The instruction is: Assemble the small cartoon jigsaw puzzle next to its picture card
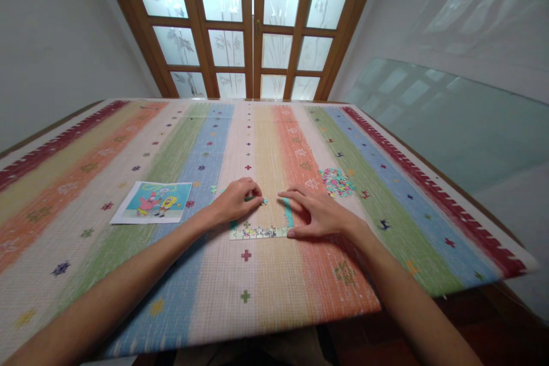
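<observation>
My left hand [237,200] is pinched on a small teal puzzle piece [264,202], held over the tablecloth inside a partly joined jigsaw border. Its bottom row [259,233] of pale and dark pieces lies nearest me, and a teal right side [288,213] runs up from it. My right hand [315,211] rests at that right side, thumb by the bottom corner and fingers spread apart near the upper end. A few teal pieces show beside and partly behind my left hand, near its wrist.
A printed cartoon picture [152,202] lies to the left. On the right sits a heap of loose puzzle pieces [337,182]. The striped tablecloth [274,286] covers the table, whose front edge is close to me. Wooden doors with glass panes [253,28] stand beyond the far edge.
</observation>
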Available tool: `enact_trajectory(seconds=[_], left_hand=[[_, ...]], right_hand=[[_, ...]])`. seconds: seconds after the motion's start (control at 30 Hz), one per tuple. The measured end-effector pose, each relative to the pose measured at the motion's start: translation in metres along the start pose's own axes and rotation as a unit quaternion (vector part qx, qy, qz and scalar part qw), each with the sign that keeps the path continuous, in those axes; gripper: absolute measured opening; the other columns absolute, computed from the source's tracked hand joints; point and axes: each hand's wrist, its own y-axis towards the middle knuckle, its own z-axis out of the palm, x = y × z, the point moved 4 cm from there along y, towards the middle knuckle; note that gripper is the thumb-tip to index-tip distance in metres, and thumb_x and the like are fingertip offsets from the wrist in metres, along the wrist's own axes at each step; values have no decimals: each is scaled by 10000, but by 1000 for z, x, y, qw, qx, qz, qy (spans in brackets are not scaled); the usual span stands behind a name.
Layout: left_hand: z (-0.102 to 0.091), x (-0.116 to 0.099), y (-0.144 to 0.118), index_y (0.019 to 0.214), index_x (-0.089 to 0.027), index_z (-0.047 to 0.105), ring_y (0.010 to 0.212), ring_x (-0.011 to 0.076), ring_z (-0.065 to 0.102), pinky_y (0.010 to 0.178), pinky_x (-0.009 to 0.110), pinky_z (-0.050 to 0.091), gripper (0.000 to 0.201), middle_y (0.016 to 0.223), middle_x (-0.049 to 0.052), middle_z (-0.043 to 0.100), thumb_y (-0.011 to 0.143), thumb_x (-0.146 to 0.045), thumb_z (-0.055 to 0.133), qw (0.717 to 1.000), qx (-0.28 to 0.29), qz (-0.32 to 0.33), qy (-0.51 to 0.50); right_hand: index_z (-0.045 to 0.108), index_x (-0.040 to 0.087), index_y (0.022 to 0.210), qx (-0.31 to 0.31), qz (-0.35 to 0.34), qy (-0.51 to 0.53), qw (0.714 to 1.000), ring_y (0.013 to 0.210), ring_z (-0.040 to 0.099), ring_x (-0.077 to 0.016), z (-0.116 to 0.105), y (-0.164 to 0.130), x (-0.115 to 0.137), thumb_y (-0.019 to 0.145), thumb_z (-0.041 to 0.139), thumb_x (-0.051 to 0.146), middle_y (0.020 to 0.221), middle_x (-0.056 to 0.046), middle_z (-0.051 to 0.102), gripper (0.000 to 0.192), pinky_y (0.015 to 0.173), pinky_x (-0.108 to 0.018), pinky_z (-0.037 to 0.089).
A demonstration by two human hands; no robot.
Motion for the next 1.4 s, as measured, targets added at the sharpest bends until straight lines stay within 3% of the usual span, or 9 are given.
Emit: enact_trajectory(seconds=[0.23, 0.47, 0.77, 1.1, 1.23, 1.4], left_hand=[[-5, -4, -18, 1005, -181, 693, 931, 225, 593, 865, 387, 482, 191, 977, 92, 643, 969, -315, 561, 997, 6, 71, -2], [3, -6, -31, 1141, -194, 735, 998, 238, 595, 908, 402, 502, 274, 1065, 119, 626, 1005, -318, 532, 993, 7, 111, 32], [5, -6, -32, 1135, -186, 721, 989, 236, 588, 893, 414, 530, 253, 1051, 108, 619, 1012, -288, 525, 987, -25, 150, 61], [4, -4, -31, 1160, -184, 701, 1065, 244, 599, 950, 439, 526, 244, 1121, 112, 648, 996, -279, 547, 988, -40, 144, 33], [5, -7, -31, 1191, -184, 691, 1088, 250, 602, 973, 458, 515, 264, 1247, 110, 686, 1016, -267, 512, 985, -25, 162, 48], [6, -8, -31, 1205, -177, 690, 1051, 244, 613, 936, 443, 538, 277, 1261, 89, 719, 1034, -261, 490, 981, -10, 180, 65]], right_hand=[[497, 264, 1514, 0, 5, -3, 1000, 1172, 635, -346, 0, 0, 0, 786, 787, 580, 1458, -143, 557, 845, 983, -507, 536], [507, 264, 1515, -4, 4, -5, 1000, 1158, 641, -337, 1, 0, 0, 782, 784, 574, 1447, -141, 568, 843, 964, -484, 540], [516, 229, 1505, -5, 0, -8, 1000, 1178, 633, -352, 2, 0, -1, 784, 789, 567, 1441, -156, 566, 841, 962, -500, 542], [528, 250, 1491, -8, -2, -3, 1000, 1162, 639, -337, 1, 0, -1, 793, 786, 562, 1427, -143, 577, 808, 977, -487, 534], [534, 217, 1483, -6, -4, 2, 1000, 1168, 639, -340, 1, 1, -2, 798, 776, 577, 1426, -153, 575, 811, 983, -493, 531], [547, 243, 1475, -11, -4, -1, 1000, 1151, 644, -337, 1, 0, -2, 792, 783, 567, 1421, -146, 581, 792, 969, -489, 537]])
